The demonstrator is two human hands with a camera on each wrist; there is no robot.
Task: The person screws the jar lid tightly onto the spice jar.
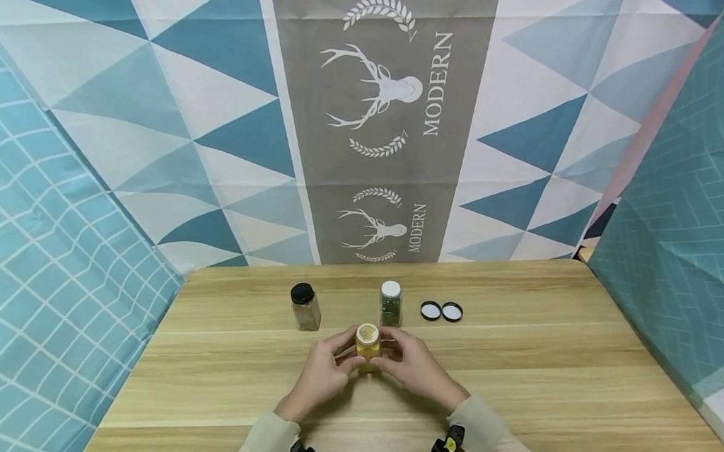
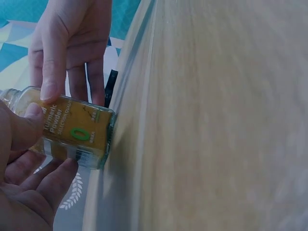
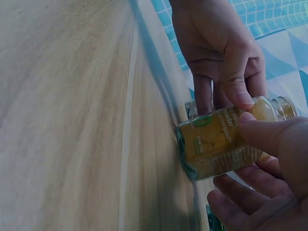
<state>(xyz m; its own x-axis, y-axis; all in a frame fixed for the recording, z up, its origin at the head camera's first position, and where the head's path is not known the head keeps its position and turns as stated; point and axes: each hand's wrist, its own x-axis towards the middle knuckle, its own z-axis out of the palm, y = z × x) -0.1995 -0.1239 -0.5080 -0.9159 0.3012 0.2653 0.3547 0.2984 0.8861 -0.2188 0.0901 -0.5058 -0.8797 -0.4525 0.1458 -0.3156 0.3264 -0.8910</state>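
Observation:
A glass jar of yellow turmeric powder (image 1: 366,358) stands upright near the middle of the table, between the two hands. My left hand (image 1: 323,373) holds it from the left, thumb at the front. From the opposite side my right hand (image 1: 417,366) grips the same jar, its thumb also on the front face. The label (image 2: 72,120) reads "Turmeric Powder" in the left wrist view. No black cap sits on the threaded neck (image 3: 285,108) in the right wrist view. Whether the base touches the wood or hovers just above it, I cannot tell.
Behind the turmeric stands a jar of green herbs (image 1: 390,306) with a white top. A black-capped spice jar (image 1: 306,308) is at the back left. Two black-rimmed lids (image 1: 430,311) with white insides lie side by side on the wooden table (image 1: 547,382), right of the herb jar.

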